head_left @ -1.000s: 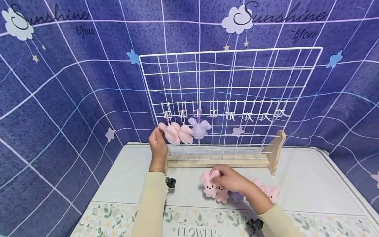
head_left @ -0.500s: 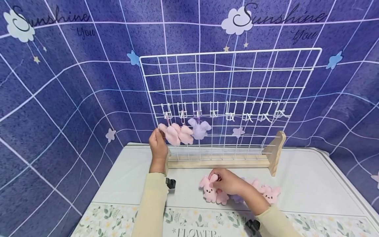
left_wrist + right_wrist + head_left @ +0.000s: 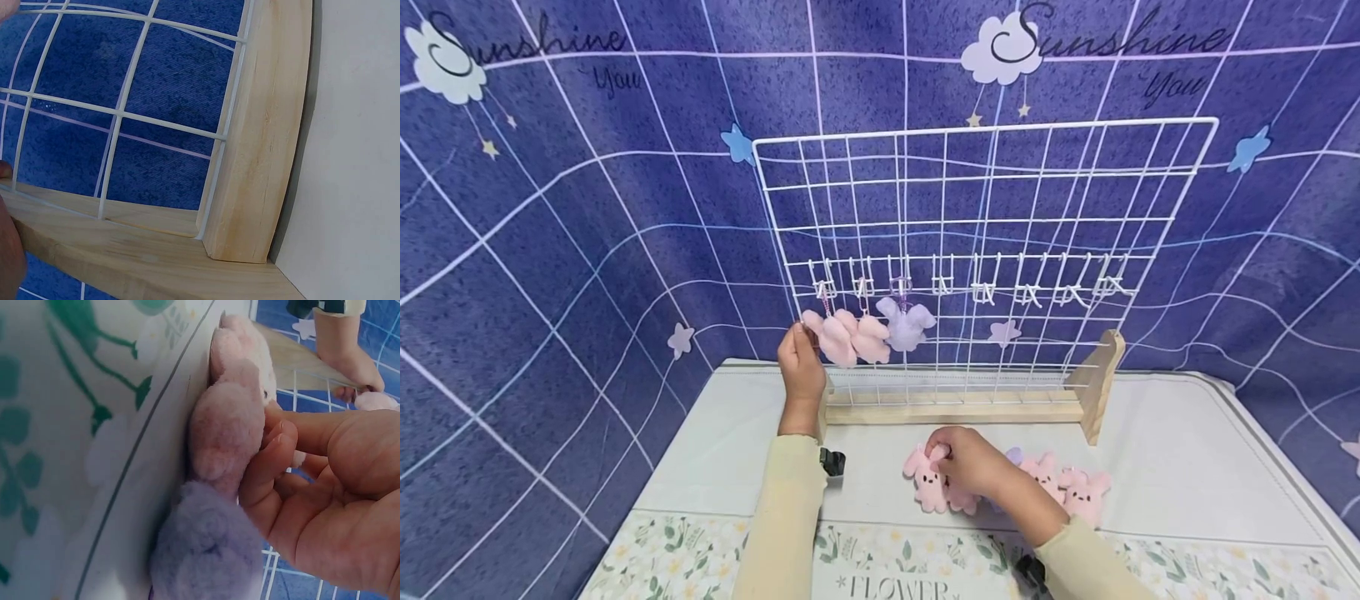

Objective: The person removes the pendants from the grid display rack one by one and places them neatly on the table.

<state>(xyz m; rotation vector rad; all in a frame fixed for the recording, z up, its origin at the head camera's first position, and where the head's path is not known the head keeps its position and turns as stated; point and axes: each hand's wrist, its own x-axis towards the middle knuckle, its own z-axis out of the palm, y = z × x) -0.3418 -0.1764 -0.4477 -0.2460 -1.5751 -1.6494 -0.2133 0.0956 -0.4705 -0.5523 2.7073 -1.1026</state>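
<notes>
My left hand [image 3: 801, 367] grips the left edge of a white wire grid rack [image 3: 985, 130]. In the head view, my right hand [image 3: 973, 462] pinches an ear of a pink plush bunny [image 3: 930, 487] at the left end of a row on the table. Another pink plush [image 3: 225, 425] and a purple plush [image 3: 209, 550] sit beside my right fingers in the right wrist view. Two pink plushes [image 3: 837, 340] and a purple plush [image 3: 907, 327] hang from the rack's left hooks. My right hand and forearm partly cover the row.
Further right in the row lie more pink plushes [image 3: 1084, 498]. Several white hooks [image 3: 1028, 293] on the rack's right carry nothing. A wooden base [image 3: 951, 412] supports the rack. Behind it hangs a blue patterned cloth [image 3: 625, 333]; a flowered cover [image 3: 662, 546] lies in front.
My right hand has moved slightly left and down, and the pink plush bunny has shifted with it. More of the row shows at right. My left hand stays on the rack.
</notes>
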